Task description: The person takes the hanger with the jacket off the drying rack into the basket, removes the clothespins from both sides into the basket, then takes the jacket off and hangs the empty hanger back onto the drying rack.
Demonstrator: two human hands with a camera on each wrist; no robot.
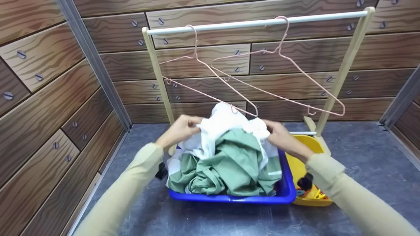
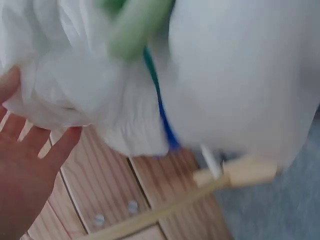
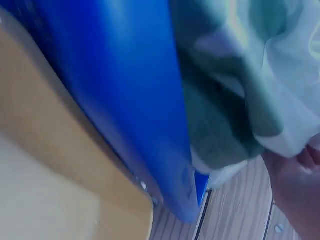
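Observation:
A crumpled white and green garment [image 1: 236, 154] is bunched up over a blue basket [image 1: 229, 198], its white part raised on top. At the garment's left side, my left hand [image 1: 184, 128] pinches the white cloth; the left wrist view has the thumb on one side of the fabric and the fingers [image 2: 67, 142] on the other. My right hand [image 1: 279, 135] grips the white cloth on the opposite side. From the right wrist, this hand [image 3: 295, 182] appears at the garment's edge, its fingertips partly hidden by folds. More cloth below fills the basket.
Two pink hangers [image 1: 226, 83] [image 1: 295, 62] hang from the white rail [image 1: 236, 25] of a wooden-legged rack behind the basket. To the right, a yellow bin [image 1: 311, 202] holds several small colourful pieces. Wood-patterned walls [image 1: 42, 124] enclose the grey surface [image 1: 364, 170].

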